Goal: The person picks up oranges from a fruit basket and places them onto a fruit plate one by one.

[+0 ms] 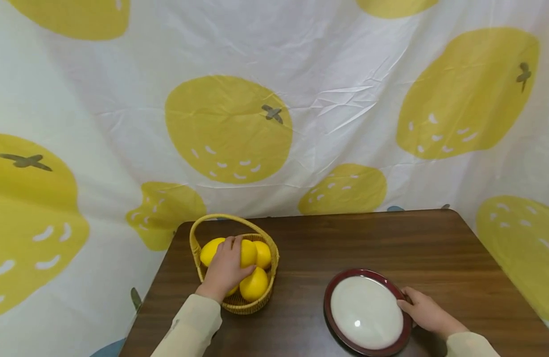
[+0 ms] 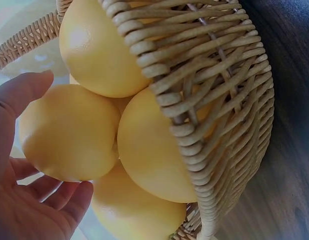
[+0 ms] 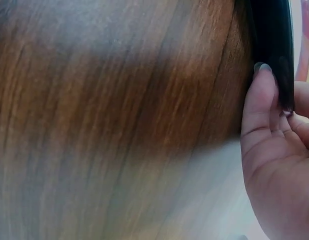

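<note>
A wicker basket (image 1: 245,308) with a tall handle holds several yellow lemons, one of them a lemon (image 1: 254,285) at its front right. My left hand (image 1: 225,267) reaches in from above and grips the topmost lemon (image 2: 69,132), thumb on one side and fingers curled round the other. That lemon sits against the others in the pile. On the right, my right hand (image 1: 428,312) pinches the rim of a round plate (image 1: 367,312), white with a dark red border. In the right wrist view the fingers (image 3: 262,95) lie against the plate's dark underside.
Both things are on a brown wooden table (image 1: 310,248), the basket at the left and the plate at the right front. Behind and beside the table hangs a white cloth (image 1: 328,124) printed with big lemons.
</note>
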Motion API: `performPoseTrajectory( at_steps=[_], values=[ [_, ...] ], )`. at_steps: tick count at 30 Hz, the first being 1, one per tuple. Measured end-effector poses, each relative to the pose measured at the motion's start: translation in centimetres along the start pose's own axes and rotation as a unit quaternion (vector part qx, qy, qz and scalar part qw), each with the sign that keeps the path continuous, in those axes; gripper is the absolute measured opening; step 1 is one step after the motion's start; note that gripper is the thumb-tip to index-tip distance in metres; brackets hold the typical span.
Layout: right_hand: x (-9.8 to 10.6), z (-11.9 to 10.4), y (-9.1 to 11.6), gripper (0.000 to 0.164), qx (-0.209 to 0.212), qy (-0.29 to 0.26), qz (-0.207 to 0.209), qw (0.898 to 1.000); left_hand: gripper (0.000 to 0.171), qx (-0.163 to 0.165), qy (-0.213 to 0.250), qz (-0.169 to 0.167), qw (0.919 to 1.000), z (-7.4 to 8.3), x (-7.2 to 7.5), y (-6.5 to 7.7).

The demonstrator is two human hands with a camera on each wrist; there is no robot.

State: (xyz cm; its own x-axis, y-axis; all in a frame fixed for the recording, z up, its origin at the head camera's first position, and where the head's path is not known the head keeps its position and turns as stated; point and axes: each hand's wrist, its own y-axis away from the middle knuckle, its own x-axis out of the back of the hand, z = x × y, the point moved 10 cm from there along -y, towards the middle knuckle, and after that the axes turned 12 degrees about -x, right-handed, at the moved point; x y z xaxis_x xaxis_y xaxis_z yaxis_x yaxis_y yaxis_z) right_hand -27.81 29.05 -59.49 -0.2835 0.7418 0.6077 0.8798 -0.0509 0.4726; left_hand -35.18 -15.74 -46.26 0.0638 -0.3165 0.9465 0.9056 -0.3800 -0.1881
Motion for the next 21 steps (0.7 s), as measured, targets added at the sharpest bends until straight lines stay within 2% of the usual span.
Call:
performPoseTrajectory(
  at_steps=[12, 21],
  values=[
    [0.1, 0.1, 0.0, 0.029, -0.002, -0.002, 0.002, 1.000, 0.089, 0.017, 0.012, -0.010, 0.9997, -0.6, -0.4, -0.1],
    [0.2, -0.2, 0.4, 0.026, 0.009, -0.021, 0.001, 1.000, 0.091, 0.035, 0.042, -0.014, 0.9984, -1.0, -0.7, -0.4]
  ],
)
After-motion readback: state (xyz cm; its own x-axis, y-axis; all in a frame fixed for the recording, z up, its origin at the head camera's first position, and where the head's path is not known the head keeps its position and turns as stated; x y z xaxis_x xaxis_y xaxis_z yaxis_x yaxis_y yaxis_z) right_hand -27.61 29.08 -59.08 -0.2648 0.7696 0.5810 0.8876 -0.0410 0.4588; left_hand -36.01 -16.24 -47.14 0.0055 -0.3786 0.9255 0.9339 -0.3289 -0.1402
